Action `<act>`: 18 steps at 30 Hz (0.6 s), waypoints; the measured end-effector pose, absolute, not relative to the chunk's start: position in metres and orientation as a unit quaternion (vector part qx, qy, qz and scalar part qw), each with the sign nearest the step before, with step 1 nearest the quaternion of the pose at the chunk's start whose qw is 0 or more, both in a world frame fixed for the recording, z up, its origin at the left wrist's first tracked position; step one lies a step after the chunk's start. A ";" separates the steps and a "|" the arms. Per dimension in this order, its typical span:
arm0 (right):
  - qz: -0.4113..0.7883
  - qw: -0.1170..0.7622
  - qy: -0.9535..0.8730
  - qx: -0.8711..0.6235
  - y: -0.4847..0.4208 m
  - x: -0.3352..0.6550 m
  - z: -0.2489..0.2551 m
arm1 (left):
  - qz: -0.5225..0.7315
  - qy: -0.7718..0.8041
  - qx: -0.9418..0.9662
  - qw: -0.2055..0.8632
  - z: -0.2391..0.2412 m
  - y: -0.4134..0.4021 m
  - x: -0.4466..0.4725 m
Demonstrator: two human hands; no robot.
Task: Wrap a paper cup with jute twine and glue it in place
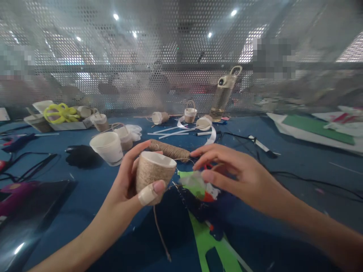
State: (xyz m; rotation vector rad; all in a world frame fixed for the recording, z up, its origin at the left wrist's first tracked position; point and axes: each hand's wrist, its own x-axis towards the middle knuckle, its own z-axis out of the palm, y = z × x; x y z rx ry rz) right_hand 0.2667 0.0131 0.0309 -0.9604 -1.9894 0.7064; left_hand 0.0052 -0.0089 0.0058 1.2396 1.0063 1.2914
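My left hand (129, 185) is wrapped round a paper cup (155, 173) wound with twine, tilted with its white rim up. Tape or a bandage covers the left thumb. A loose twine tail (161, 234) hangs below the cup. My right hand (232, 168) hovers to the right, fingers apart and slightly curled. Its index fingertip is close to the end of a twine spool (170, 150); whether they touch I cannot tell. A thin strand arcs from the cup towards the right fingers. Beneath that hand lies a dark blue glue gun (214, 228) on green sheet material (200, 240).
White paper cups (106, 147) stand at left beside a black glove (82, 155). Small twine-wrapped baskets (190, 115), white sticks (172, 133) and a water bottle (224, 94) lie or stand behind. Cables (312, 176) cross the right side; green and white sheets (317, 128) lie far right.
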 end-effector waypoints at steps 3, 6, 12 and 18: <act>0.038 0.410 -0.776 -0.477 0.035 0.295 0.033 | 0.520 0.395 0.526 0.545 0.005 -0.011 0.006; -0.043 0.305 -0.762 -0.570 0.060 0.332 0.026 | 0.486 0.394 0.522 0.580 0.007 -0.014 0.005; 0.063 0.153 -0.804 -0.571 0.098 0.373 -0.011 | 0.457 0.392 0.535 0.593 0.008 -0.015 0.004; 0.101 0.109 -0.801 -0.580 0.093 0.381 -0.028 | 0.442 0.380 0.528 0.619 0.009 -0.015 0.008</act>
